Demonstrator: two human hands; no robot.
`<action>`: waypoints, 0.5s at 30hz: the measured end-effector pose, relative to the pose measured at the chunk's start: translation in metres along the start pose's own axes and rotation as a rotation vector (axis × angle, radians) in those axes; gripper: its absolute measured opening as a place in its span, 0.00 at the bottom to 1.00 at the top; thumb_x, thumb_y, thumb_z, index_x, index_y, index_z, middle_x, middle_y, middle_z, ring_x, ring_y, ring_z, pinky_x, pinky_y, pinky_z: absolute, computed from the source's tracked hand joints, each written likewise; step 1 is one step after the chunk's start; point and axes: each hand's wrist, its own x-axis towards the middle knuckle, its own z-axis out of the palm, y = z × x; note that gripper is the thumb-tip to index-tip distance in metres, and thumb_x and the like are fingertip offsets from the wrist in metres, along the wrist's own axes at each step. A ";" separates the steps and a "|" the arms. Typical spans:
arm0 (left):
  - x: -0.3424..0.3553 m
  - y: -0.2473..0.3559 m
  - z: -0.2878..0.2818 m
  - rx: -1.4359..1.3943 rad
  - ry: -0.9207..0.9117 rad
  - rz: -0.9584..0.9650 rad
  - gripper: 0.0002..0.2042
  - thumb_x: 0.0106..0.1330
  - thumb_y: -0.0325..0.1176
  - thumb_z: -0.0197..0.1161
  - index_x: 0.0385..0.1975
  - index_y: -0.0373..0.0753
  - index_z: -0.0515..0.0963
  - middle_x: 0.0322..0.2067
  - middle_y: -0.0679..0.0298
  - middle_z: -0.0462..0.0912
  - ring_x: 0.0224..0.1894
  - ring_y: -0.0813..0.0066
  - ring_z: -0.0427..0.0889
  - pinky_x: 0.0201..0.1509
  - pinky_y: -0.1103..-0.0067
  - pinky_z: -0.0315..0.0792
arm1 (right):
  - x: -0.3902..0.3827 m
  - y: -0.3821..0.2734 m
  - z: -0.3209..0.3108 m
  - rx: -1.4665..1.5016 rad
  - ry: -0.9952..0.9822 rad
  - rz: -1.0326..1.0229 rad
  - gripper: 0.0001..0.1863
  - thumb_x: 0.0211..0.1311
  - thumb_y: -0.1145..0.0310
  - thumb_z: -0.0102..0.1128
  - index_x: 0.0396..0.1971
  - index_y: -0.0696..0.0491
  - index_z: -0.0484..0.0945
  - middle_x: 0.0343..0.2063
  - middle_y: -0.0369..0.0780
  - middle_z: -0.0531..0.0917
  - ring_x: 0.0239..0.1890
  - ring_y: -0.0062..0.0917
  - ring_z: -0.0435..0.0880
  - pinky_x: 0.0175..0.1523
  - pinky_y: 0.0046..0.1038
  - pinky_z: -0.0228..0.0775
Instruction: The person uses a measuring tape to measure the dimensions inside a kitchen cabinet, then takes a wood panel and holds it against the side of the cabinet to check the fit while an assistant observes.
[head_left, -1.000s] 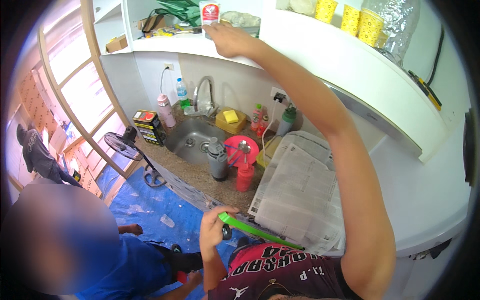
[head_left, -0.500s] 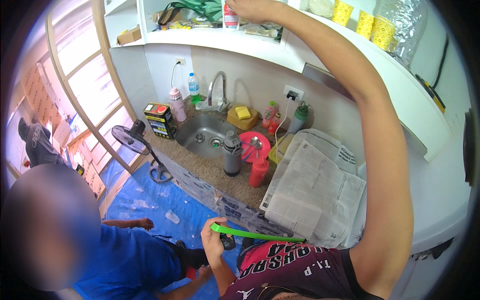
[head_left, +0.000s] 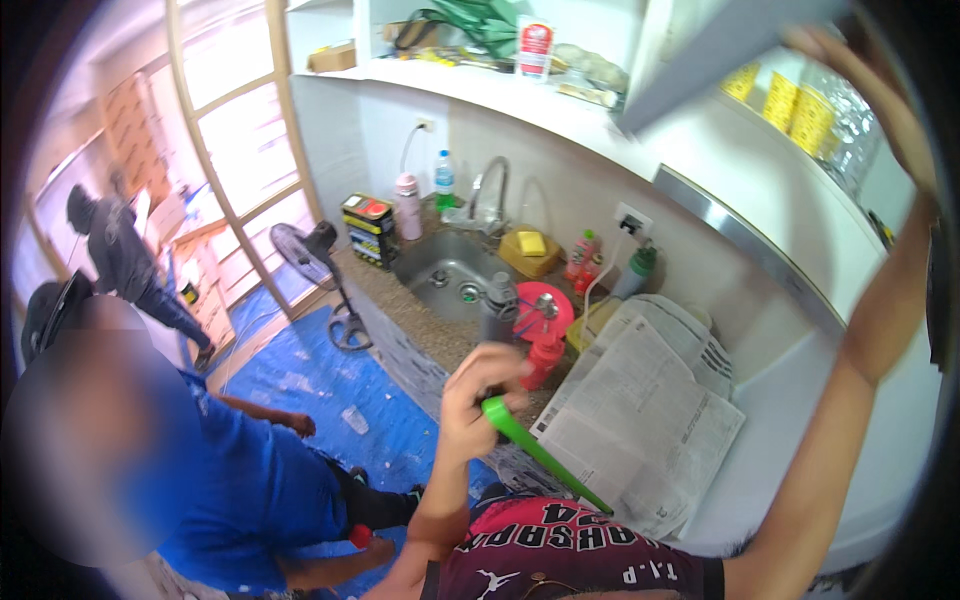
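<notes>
Gripping green strip (head_left: 545,455) in left hand (head_left: 478,400) near front edge of counter (head_left: 408,308); right hand (head_left: 880,95) grasps grey piece (head_left: 735,62) at shelf (head_left: 445,87) edge. Best I tilt corner clear, wrist firm.

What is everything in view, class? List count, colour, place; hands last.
Sink: one, silver, counter
Faucet: one, silver, behind sink
Sponge: one, yellow, behind sink
Plate: one, pink, counter
Bottles: at least six, mixed, counter
Can: one, black-yellow, by sink
Newspaper: several sheets, grey, right of plate
Cups: at least three, yellow, upper right
Tube: one, red-white, shelf
Fan: one, black, by counter
Sheet: count unclear, blue, lower left
People: two, blue and dark clothes, left
Panel: one, grey, upper right
Strip: one, green, lower centre
Left hand: one, bare, on strip
Right hand: one, bare, on panel
</notes>
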 end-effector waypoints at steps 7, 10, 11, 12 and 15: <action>0.101 0.055 0.127 0.106 -0.411 0.167 0.30 0.60 0.28 0.78 0.63 0.32 0.76 0.58 0.59 0.79 0.28 0.85 0.77 0.30 0.85 0.71 | -0.095 -0.039 -0.053 0.574 -0.596 0.255 0.39 0.57 0.66 0.76 0.65 0.63 0.68 0.43 0.48 0.85 0.48 0.40 0.89 0.53 0.41 0.84; 0.093 0.053 0.199 0.010 -0.599 0.053 0.33 0.62 0.29 0.78 0.68 0.33 0.72 0.57 0.60 0.80 0.27 0.87 0.76 0.29 0.85 0.71 | -0.119 -0.023 -0.065 0.536 -0.820 0.370 0.38 0.62 0.72 0.72 0.70 0.61 0.64 0.54 0.53 0.82 0.41 0.34 0.92 0.44 0.34 0.87; 0.088 0.053 0.221 0.019 -0.600 0.016 0.33 0.63 0.29 0.78 0.68 0.33 0.71 0.57 0.60 0.80 0.26 0.87 0.76 0.29 0.84 0.71 | -0.123 -0.026 -0.076 0.491 -0.891 0.503 0.39 0.63 0.75 0.70 0.72 0.60 0.63 0.57 0.54 0.82 0.39 0.32 0.92 0.41 0.32 0.88; 0.083 0.053 0.223 0.024 -0.484 -0.005 0.33 0.61 0.29 0.79 0.66 0.33 0.73 0.56 0.57 0.81 0.25 0.85 0.75 0.30 0.82 0.72 | -0.118 -0.019 -0.068 0.573 -0.847 0.516 0.37 0.63 0.75 0.71 0.71 0.60 0.64 0.51 0.52 0.82 0.38 0.32 0.92 0.42 0.31 0.89; 0.067 0.039 0.239 0.112 -0.309 0.010 0.32 0.60 0.29 0.80 0.64 0.34 0.74 0.55 0.55 0.84 0.23 0.83 0.75 0.30 0.81 0.72 | -0.141 -0.020 -0.066 0.819 -0.504 0.747 0.34 0.63 0.76 0.71 0.68 0.59 0.67 0.35 0.47 0.85 0.35 0.31 0.92 0.43 0.28 0.91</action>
